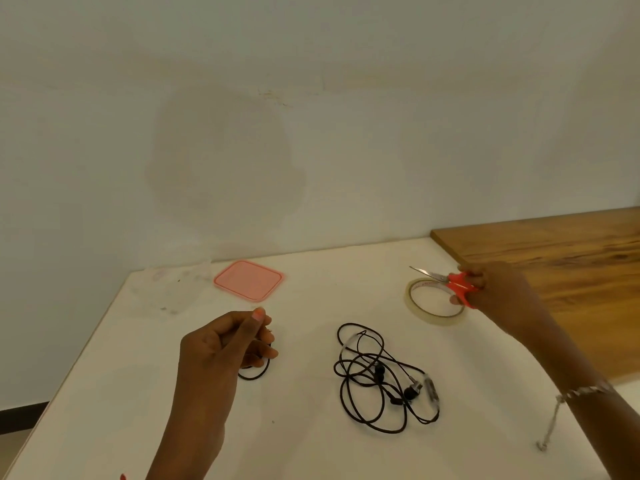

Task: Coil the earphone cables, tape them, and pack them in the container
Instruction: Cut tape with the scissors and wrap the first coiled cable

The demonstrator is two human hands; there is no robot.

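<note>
My left hand (225, 344) holds a coiled black earphone cable (254, 374) just above the white table; part of the coil peeks out below my fingers, the rest is hidden. A second black earphone (377, 375) lies loosely tangled on the table to the right. My right hand (491, 292) grips red-handled scissors (450, 282) over a roll of clear tape (434, 315). A clear plastic container (173, 289) stands at the back left, with its pink lid (247, 280) flat beside it.
The white table (311, 427) meets a pale wall at the back. A wooden board (561, 261) lies at the back right. The table's left edge runs diagonally, with dark floor beyond. A bracelet with a hanging chain (581, 391) is on my right wrist.
</note>
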